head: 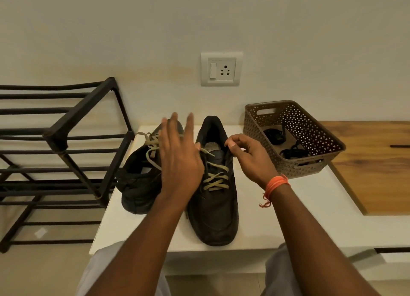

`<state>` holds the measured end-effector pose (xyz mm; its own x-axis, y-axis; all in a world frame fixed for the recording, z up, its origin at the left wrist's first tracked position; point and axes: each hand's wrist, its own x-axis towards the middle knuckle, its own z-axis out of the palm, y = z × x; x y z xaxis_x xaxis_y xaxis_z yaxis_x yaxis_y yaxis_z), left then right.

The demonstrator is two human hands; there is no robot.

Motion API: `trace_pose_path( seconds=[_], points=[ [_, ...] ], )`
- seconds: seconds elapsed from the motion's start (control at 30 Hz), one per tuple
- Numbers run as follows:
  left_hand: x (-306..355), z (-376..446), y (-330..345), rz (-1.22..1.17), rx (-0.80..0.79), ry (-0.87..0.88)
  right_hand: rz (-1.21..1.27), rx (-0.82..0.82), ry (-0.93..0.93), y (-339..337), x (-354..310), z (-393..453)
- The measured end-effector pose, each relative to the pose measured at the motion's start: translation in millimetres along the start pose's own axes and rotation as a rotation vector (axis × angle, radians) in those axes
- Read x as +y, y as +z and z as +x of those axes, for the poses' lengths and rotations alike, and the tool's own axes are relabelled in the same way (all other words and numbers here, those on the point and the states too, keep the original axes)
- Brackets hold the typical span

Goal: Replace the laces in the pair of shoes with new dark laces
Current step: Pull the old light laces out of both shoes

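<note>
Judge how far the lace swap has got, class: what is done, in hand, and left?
Done: nothing finished; both shoes keep tan laces. In hand: the right hand pinches the collar of the right shoe, whose tan lace looks loosened at the top; the left hand hovers open. Left: strip both, including the left shoe, then thread the dark laces in the basket.

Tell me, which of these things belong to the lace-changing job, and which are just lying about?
Part of the job:
right shoe, tan laces
left shoe
dark laces in the brown basket
left hand, right hand

Just lying about:
black rack
wall socket
wooden board
</note>
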<state>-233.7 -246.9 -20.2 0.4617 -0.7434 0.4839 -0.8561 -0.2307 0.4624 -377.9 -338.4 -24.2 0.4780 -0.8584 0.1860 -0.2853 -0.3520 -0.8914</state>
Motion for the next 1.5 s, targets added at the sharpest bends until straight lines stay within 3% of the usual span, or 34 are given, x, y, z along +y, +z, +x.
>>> trace_pose_path(
  seconds=[0.13,0.3,0.47,0.6,0.77,0.9,0.97,1.07,1.1,1.17,1.27,1.33,1.43,1.5],
  points=[
    [6.2,0.1,-1.6,0.024,0.031,0.069,-0.204,-0.021,-0.021,2.5,-8.4,-8.0],
    [-13.2,1.4,-9.7,-0.159,-0.347,0.03,-0.495,-0.201,-0.068,23.4,-23.0,-12.1],
    [-14.3,6.0,-4.9,-0.059,-0.244,0.095,-0.379,-0.076,-0.034,26.3,-26.4,-13.5],
    [-18.6,10.4,-2.9,-0.158,-0.269,0.054,-0.517,0.075,0.085,8.2,-31.4,-15.5],
    [-13.5,6.1,0.0,-0.314,-0.279,-0.028,-0.615,-0.033,-0.041,18.5,-31.2,-23.0],
    [-15.8,6.1,-3.4,-0.33,-0.278,-0.078,-0.535,-0.14,-0.051,36.5,-28.7,-17.3],
    [-17.2,6.4,-5.4,-0.294,-0.261,-0.084,-0.481,-0.011,-0.057,26.1,-26.0,-14.2],
    [-18.1,6.0,-5.4,-0.274,-0.234,-0.078,-0.328,0.414,-0.025,-7.8,-20.9,-11.4],
    [-17.8,5.3,-4.9,-0.287,-0.234,-0.068,-0.307,0.479,-0.026,-14.3,-19.7,-12.4],
    [-17.8,4.4,-3.5,-0.306,-0.243,-0.027,-0.357,0.384,-0.097,-8.5,-21.5,-14.9],
    [-20.7,5.5,-2.2,-0.32,-0.25,-0.001,-0.616,0.064,-0.261,22.6,-27.2,-14.4],
    [-23.3,5.5,-1.3,-0.347,-0.249,-0.017,-0.732,-0.083,-0.228,34.9,-26.1,-11.3],
    [-23.6,5.6,-0.6,-0.4,-0.24,-0.031,-0.81,-0.15,-0.154,33.4,-19.6,-9.4],
    [-22.4,5.9,1.2,-0.41,-0.247,-0.023,-0.724,-0.052,-0.167,21.2,-20.1,-10.7]
  ],
)
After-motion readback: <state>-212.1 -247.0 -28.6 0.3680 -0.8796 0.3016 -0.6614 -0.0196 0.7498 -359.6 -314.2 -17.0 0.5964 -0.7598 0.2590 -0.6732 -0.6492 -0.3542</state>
